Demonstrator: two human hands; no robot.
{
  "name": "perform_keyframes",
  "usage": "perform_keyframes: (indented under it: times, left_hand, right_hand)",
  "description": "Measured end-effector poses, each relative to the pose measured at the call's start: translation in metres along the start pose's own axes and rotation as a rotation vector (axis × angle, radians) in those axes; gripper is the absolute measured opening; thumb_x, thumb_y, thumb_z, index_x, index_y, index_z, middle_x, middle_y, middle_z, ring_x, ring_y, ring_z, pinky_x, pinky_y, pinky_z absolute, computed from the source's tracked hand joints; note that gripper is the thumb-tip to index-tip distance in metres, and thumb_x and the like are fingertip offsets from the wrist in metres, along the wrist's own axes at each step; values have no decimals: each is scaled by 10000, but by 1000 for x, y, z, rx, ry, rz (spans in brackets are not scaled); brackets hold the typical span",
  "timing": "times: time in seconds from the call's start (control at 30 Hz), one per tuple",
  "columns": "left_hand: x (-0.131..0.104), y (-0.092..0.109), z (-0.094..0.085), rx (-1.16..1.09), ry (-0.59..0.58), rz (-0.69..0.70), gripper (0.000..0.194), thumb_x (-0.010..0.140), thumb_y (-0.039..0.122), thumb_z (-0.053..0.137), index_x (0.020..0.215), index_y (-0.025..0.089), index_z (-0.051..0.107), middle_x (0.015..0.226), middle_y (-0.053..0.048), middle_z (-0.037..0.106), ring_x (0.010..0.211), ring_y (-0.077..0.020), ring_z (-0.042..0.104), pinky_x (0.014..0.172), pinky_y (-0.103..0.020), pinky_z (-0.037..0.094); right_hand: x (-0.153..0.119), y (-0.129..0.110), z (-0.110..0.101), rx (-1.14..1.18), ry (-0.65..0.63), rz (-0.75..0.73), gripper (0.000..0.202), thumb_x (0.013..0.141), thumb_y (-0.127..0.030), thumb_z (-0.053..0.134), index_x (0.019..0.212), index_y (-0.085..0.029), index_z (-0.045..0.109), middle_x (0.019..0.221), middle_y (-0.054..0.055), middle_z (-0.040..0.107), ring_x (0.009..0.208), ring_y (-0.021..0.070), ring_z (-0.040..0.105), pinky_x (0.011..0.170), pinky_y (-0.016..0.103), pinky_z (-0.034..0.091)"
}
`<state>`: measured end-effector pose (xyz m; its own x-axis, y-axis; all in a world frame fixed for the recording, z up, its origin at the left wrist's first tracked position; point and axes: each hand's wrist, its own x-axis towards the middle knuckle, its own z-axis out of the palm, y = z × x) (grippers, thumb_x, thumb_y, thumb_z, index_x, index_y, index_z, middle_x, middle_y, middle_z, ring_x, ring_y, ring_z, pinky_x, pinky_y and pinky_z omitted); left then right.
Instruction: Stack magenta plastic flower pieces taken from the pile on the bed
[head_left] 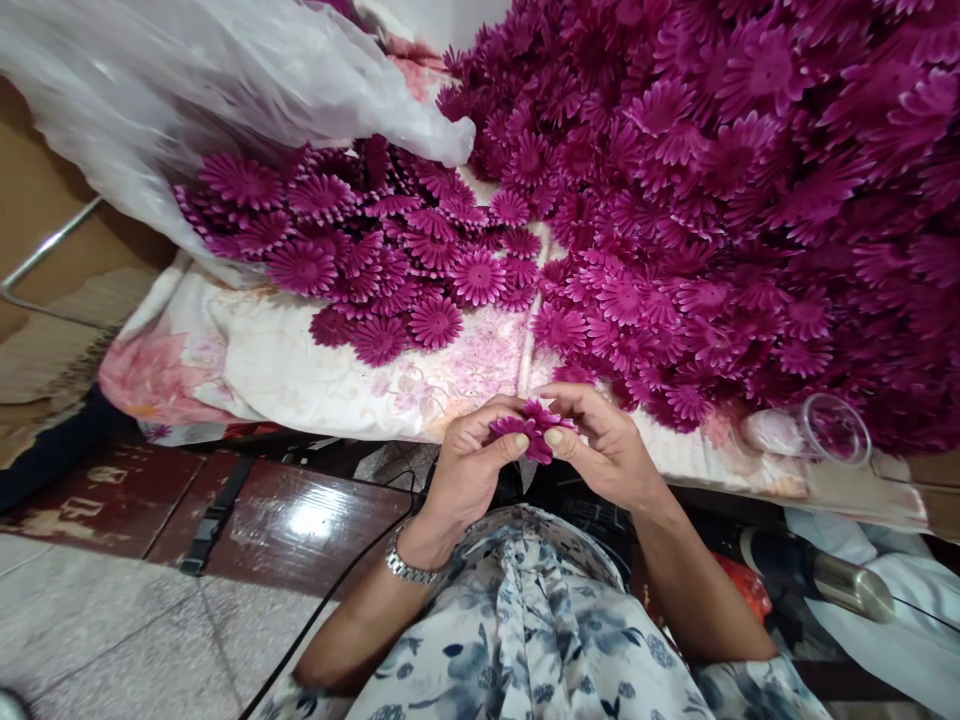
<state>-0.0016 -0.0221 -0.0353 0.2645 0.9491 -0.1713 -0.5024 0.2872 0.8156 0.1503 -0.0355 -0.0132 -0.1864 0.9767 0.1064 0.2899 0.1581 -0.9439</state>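
Between my two hands, close in front of my body, is a small magenta artificial flower piece with layered petals. My left hand pinches its left side, thumb on top and fingers curled beneath. On its right side my right hand grips the petals in the same way. The fingers under the flower are partly hidden. Just beyond my hands, a cloth with a floral print covers the work surface. A large heap of magenta flower pieces rises at the right, and a smaller pile lies at the left.
A translucent plastic bag drapes over the left pile. A clear plastic cup lies on its side near the right front edge. Below are a dark bench with a strap buckle and a metal-ended flask.
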Motion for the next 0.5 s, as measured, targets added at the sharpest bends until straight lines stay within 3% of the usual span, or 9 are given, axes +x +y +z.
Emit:
perform_keyframes:
  times: [0.1, 0.23, 0.37, 0.5]
  left_hand:
    - [-1, 0, -1, -17, 42, 29, 72, 611, 179, 769, 662, 171, 718, 843, -38, 625, 721, -138, 587, 642, -257, 506]
    - [-2, -2, -4, 42, 8, 75, 59, 654, 164, 745, 701, 195, 729, 869, -35, 637, 769, -138, 594, 714, -255, 492]
    - [-5, -6, -11, 173, -30, 167, 87, 710, 152, 704, 752, 223, 733, 979, -47, 658, 914, -169, 599, 863, -292, 452]
    - [-7, -9, -15, 229, -29, 200, 94, 719, 162, 697, 773, 231, 730, 1028, -59, 661, 951, -199, 602, 889, -333, 444]
  right_hand:
    - [-2, 4, 0, 130, 45, 91, 277, 837, -291, 573, 1099, -201, 564, 819, 1, 626, 703, 90, 593, 622, 198, 490]
    - [0, 4, 3, 151, 117, 164, 130, 782, -257, 617, 890, -186, 631, 741, -7, 637, 654, 96, 578, 585, 204, 474]
    - [2, 4, 3, 61, 128, 156, 79, 794, -245, 593, 771, -175, 622, 635, -31, 577, 554, 77, 509, 519, 195, 414]
    - [1, 7, 1, -107, 123, 96, 146, 826, -284, 573, 729, -176, 575, 597, -49, 511, 528, 62, 444, 508, 195, 354]
